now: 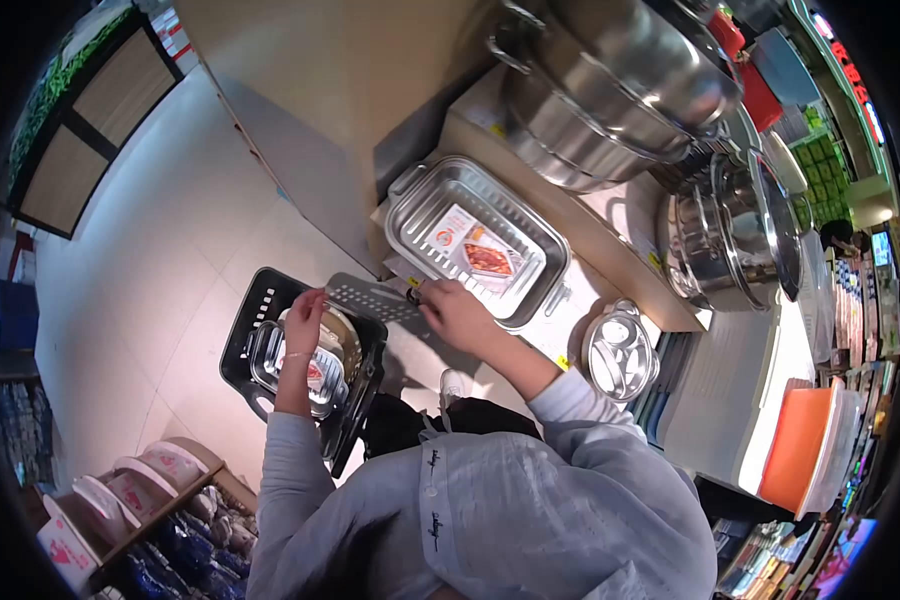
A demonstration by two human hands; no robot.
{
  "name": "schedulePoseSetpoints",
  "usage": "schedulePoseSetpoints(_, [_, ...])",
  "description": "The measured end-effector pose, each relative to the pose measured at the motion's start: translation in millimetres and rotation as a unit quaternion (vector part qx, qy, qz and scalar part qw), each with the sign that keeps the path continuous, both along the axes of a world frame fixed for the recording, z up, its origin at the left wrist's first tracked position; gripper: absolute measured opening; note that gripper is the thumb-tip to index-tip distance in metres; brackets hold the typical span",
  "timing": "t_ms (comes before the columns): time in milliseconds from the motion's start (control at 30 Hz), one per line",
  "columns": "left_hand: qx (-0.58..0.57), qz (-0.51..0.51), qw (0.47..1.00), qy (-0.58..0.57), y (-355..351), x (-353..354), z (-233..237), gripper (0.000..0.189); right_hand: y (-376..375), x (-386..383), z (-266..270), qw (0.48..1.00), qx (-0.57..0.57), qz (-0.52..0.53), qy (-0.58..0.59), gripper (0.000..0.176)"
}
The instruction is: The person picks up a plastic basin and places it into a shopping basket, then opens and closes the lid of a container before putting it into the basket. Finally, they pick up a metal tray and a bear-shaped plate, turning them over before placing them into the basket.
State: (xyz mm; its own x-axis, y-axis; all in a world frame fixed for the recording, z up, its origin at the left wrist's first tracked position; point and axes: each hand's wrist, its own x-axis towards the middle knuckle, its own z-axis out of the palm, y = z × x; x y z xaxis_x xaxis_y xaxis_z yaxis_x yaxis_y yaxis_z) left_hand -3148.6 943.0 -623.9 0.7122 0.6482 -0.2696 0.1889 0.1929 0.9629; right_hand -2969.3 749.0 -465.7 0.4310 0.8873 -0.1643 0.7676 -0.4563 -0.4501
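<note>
My left hand [305, 322] is over a black shopping basket [232, 345], fingers pinched together near its far rim. In that basket lie a small steel tray with a red-printed label [317, 374] and a beige round item [342, 338]. My right hand [456, 314] is closed, fingers curled, by the near corner of a large steel roasting pan [545, 235]. A printed card with a food picture [487, 257] lies in the pan. Between my hands shows a grey shape with pale dots [370, 298]. I cannot tell what either hand pinches.
Large steel steamer pots [610, 90] and lidded pots [725, 235] stand on the raised shelf to the right. A divided steel dish [620, 352] sits nearer me. An orange bin [798, 448] is at the far right. Pink-and-white boxes [135, 492] line a lower-left shelf.
</note>
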Motion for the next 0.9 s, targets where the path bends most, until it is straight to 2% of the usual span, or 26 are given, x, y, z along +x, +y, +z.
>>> schedulePoseSetpoints(33, [0.02, -0.012, 1.0, -0.016, 0, 24, 21, 0.026, -25, 12, 13, 0.998, 0.017, -0.038, -0.054, 0.027])
schedulePoseSetpoints(100, [0.07, -0.033, 0.996, 0.042, -10, 70, 66, 0.03, -75, 40, 24, 0.973, 0.004, -0.135, -0.188, 0.045])
schedulePoseSetpoints(133, [0.066, -0.044, 0.995, 0.06, -14, 89, 69, 0.042, -95, 52, 29, 0.961, -0.001, -0.198, -0.191, 0.051])
schedulePoseSetpoints(167, [0.071, -0.046, 0.995, 0.056, -19, 109, 65, 0.042, -111, 63, 31, 0.946, -0.004, -0.26, -0.192, 0.057])
schedulePoseSetpoints(233, [0.121, -0.057, 0.982, 0.13, -24, 143, 47, 0.053, -135, 79, 25, 0.921, -0.033, -0.335, -0.197, 0.063])
schedulePoseSetpoints(300, [0.148, -0.061, 0.975, 0.151, -25, 165, 36, 0.054, -148, 91, 18, 0.913, -0.034, -0.399, -0.083, 0.066])
schedulePoseSetpoints(333, [0.167, -0.065, 0.968, 0.175, -25, 172, 27, 0.056, -153, 98, 13, 0.913, -0.026, -0.399, -0.081, 0.066])
schedulePoseSetpoints(367, [0.173, -0.064, 0.967, 0.174, -25, 177, 8, 0.056, -157, 104, 6, 0.897, -0.006, -0.437, 0.064, 0.064])
schedulePoseSetpoints(400, [0.212, -0.013, 0.96, 0.18, -24, 181, -16, 0.051, -164, 112, -9, 0.862, 0.013, -0.462, 0.208, 0.063])
schedulePoseSetpoints(433, [0.248, 0.039, 0.95, 0.185, -26, 184, -24, 0.047, -182, 138, -81, 0.82, 0.036, -0.47, 0.324, 0.059])
schedulePoseSetpoints(467, [0.252, 0.044, 0.949, 0.185, -30, 184, -19, 0.047, -179, 134, -68, 0.845, 0.035, -0.465, 0.264, 0.058])
schedulePoseSetpoints(500, [0.275, 0.06, 0.941, 0.186, -34, 181, -14, 0.039, -172, 126, -50, 0.866, 0.034, -0.457, 0.203, 0.056])
schedulePoseSetpoints(533, [0.297, 0.075, 0.933, 0.19, -38, 177, -4, 0.032, -170, 122, -40, 0.867, 0.05, -0.467, 0.17, 0.052])
schedulePoseSetpoints(567, [0.302, 0.081, 0.93, 0.194, -39, 173, 6, 0.032, -172, 128, -46, 0.868, 0.052, -0.461, 0.175, 0.052])
schedulePoseSetpoints(633, [0.215, 0.026, 0.944, 0.25, -49, 160, 46, 0.04, -182, 141, -63, 0.844, 0.127, -0.453, 0.256, 0.047])
schedulePoseSetpoints(667, [0.219, 0.034, 0.942, 0.254, -56, 154, 64, 0.04, -182, 137, -44, 0.834, 0.148, -0.45, 0.284, 0.046])
schedulePoseSetpoints(700, [0.21, 0.049, 0.945, 0.244, -65, 147, 80, 0.039, -183, 135, -36, 0.816, 0.174, -0.442, 0.329, 0.058])
schedulePoseSetpoints(767, [0.198, 0.078, 0.947, 0.24, -80, 127, 86, 0.039, -175, 119, 14, 0.808, 0.178, -0.439, 0.349, 0.064])
schedulePoseSetpoints(800, [0.2, 0.103, 0.953, 0.204, -86, 116, 82, 0.038, -178, 125, -15, 0.844, 0.223, -0.413, 0.261, 0.069])
schedulePoseSetpoints(867, [0.21, 0.173, 0.953, 0.136, -115, 93, 101, 0.038, -174, 119, -3, 0.839, 0.258, -0.403, 0.258, 0.064])
schedulePoseSetpoints(900, [0.208, 0.185, 0.95, 0.142, -127, 80, 109, 0.038, -172, 117, 0, 0.841, 0.271, -0.396, 0.25, 0.062])
